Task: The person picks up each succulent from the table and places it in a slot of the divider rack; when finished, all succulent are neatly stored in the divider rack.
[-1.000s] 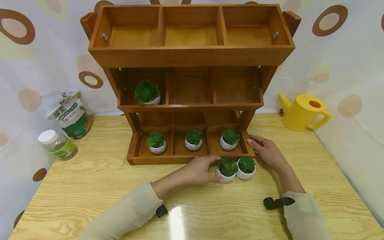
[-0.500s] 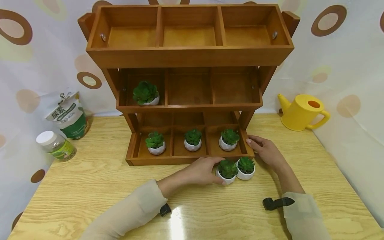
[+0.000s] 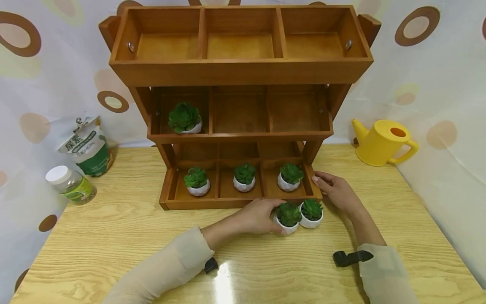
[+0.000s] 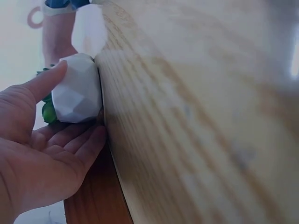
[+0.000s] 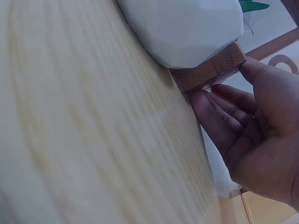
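In the head view, my left hand [image 3: 258,216] holds a small potted succulent [image 3: 287,216] in a white faceted pot, standing before the wooden shelf's [image 3: 212,204] lowest tier. The left wrist view shows its thumb [image 4: 49,79] against the white pot [image 4: 77,91] and its fingers curled along the other side. A second potted succulent [image 3: 311,213] stands right beside it. My right hand [image 3: 336,190] touches the right end of the bottom tier. In the right wrist view, its thumb and fingertips meet the corners of the shelf's wooden end [image 5: 210,70], fingers slightly bent.
Three potted succulents, including one in the middle [image 3: 244,177], fill the lowest tier's compartments. Another succulent [image 3: 185,117] sits in the middle tier's left compartment. A yellow watering can [image 3: 383,142] stands at right; a lidded jar [image 3: 74,185] and a green-white bag [image 3: 89,147] stand at left.
My left hand has moved slightly right and closed in around the nearer pot, its thumb now further across the pot's front. The right hand stays at the shelf's end.
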Demonstrator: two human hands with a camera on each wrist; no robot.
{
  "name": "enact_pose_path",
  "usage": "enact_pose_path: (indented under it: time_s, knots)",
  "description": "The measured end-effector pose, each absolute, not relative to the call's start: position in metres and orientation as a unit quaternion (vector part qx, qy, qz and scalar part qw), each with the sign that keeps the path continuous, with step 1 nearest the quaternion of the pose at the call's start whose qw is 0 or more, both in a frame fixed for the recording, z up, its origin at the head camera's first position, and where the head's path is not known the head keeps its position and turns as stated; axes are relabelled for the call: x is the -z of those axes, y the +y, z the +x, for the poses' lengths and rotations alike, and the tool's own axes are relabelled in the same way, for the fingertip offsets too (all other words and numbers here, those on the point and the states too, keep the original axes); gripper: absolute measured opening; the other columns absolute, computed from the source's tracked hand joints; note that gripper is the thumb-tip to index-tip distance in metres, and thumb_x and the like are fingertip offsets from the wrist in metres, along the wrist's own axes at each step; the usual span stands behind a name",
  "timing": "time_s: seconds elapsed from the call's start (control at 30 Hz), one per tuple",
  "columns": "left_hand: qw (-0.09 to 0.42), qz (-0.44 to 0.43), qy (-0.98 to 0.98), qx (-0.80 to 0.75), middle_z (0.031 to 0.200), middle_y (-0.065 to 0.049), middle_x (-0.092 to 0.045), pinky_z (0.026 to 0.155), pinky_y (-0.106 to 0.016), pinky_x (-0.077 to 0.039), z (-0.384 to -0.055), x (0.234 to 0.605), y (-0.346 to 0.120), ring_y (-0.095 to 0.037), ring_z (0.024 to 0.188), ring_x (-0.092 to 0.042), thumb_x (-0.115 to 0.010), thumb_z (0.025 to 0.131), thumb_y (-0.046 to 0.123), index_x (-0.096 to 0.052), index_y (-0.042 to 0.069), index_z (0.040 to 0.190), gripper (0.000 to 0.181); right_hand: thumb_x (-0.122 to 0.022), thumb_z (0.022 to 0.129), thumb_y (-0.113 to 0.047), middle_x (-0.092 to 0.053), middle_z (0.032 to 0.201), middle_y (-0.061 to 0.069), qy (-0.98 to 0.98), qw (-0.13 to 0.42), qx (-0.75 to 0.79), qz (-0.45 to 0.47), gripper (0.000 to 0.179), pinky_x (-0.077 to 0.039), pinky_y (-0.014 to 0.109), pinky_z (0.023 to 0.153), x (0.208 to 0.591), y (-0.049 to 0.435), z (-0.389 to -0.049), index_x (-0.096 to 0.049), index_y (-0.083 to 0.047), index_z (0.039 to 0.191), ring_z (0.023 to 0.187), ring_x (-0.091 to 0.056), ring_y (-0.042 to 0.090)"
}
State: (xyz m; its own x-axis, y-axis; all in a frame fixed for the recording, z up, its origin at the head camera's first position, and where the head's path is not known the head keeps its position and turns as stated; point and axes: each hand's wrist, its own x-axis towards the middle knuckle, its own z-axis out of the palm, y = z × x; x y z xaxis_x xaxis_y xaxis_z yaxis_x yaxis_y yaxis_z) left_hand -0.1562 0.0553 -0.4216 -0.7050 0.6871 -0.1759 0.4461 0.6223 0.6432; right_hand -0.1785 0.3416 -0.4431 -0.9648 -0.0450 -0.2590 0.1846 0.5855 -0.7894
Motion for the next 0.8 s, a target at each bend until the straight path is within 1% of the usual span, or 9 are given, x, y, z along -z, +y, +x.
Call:
enact_pose_path:
  time_s: [0.23, 0.47, 0.8]
  knots:
    - [0.196, 0.325, 0.879, -0.289, 0.137, 0.006, -0.065, 0.108, -0.029, -0.045, -0.153, 0.42, 0.052, -0.014, 0.129, -0.058, -0.087, 0.08, 0.036, -0.058, 0.023, 0.143, 0.07, -0.043, 0.101, -0.064, -0.048, 0.153, 0.023, 0.881, 0.13, 0.452, 0.039, 0.08, -0.039, 0.058, 0.114, 0.444, 0.342, -0.179, -0.032, -0.011, 0.16, 0.142, -0.046, 0.041]
    - [0.197, 0.333, 0.874, -0.292, 0.14, 0.006, -0.064, 0.108, -0.031, -0.047, -0.15, 0.41, 0.045, -0.015, 0.131, -0.057, -0.085, 0.082, 0.035, -0.055, 0.024, 0.146, 0.071, -0.043, 0.101, -0.065, -0.05, 0.152, 0.023, 0.884, 0.123, 0.45, 0.039, 0.081, -0.04, 0.058, 0.114, 0.442, 0.342, -0.18, -0.033, -0.01, 0.16, 0.141, -0.048, 0.04]
    - [0.176, 0.335, 0.862, -0.337, 0.133, 0.01, -0.067, 0.102, -0.029, -0.051, -0.143, 0.39, 0.026, -0.01, 0.123, -0.062, -0.083, 0.083, 0.04, -0.055, 0.029, 0.145, 0.069, -0.044, 0.1, -0.066, -0.048, 0.153, 0.022, 0.881, 0.129, 0.454, 0.043, 0.083, -0.037, 0.058, 0.116, 0.443, 0.343, -0.18, -0.033, -0.01, 0.16, 0.142, -0.045, 0.041]
